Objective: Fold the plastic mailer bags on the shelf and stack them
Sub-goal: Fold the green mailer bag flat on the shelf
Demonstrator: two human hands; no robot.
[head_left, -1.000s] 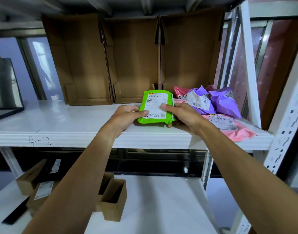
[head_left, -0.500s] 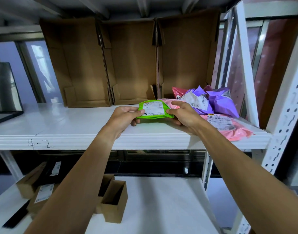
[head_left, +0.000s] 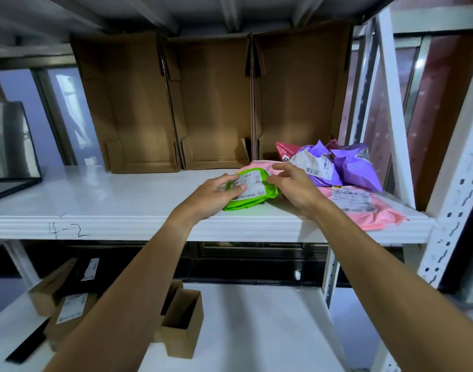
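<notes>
The green mailer (head_left: 252, 196) lies folded and flat on the white shelf (head_left: 122, 200), near the front edge and right of the middle, its white label (head_left: 254, 183) facing up. Its far right corner sits against a pink mailer (head_left: 364, 210) that spreads flat toward the shelf's right end. The left hand (head_left: 211, 196) rests on the green mailer's left part, thumb laid across the label; its fingers are motion-blurred, so I cannot tell whether they grip the bag or only press it. The right hand (head_left: 294, 185) is just beside the bag's right edge, over the pink mailer, its fingers spread loose and holding nothing. Crumpled purple mailers (head_left: 356, 165) are heaped on the pink one at the back right. Three open cardboard boxes (head_left: 214, 103) stand side by side along the back of the shelf. On the lower shelf (head_left: 257, 331) sit small cardboard boxes (head_left: 183, 326)
</notes>
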